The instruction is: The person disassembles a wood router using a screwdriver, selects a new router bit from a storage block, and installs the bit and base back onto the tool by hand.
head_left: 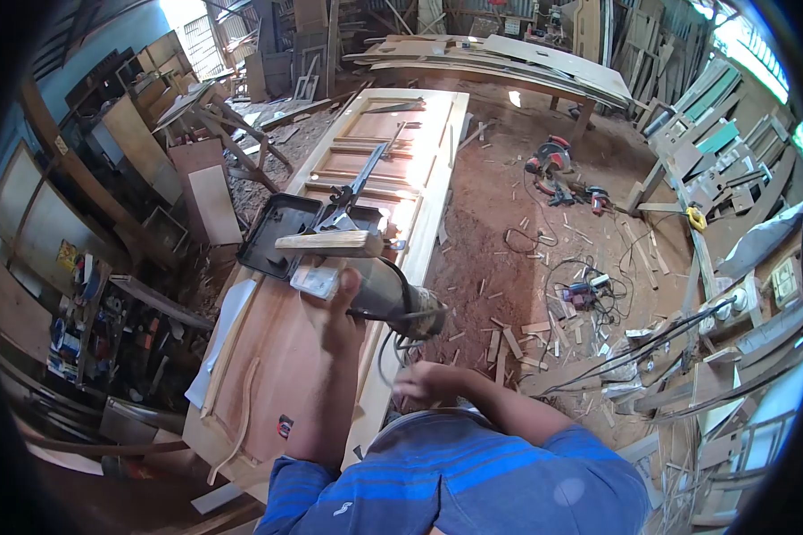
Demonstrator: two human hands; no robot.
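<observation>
My left hand (342, 299) is raised over the door panel (281, 357), wrapped around a bulky grey, dusty tool (393, 299) with a dark cable; its exact kind is unclear. At its far side shows a pale wooden piece (330, 243), and a clear, boxy part (318, 278) sits just below that. The tool's cable (386, 361) loops down to my right hand (419, 385), which is closed near my waist with the cable at its fingers. Beyond the tool, an open black case (281, 234) and a metal bar clamp (361, 183) lie on the door.
A handsaw (393, 107) lies at the door's far end. On the dirt floor to the right are a red circular saw (551, 159), another corded tool (587, 290) and wood scraps. Boards cover a back table (589, 109). Paint cans and clutter (76, 330) stand left.
</observation>
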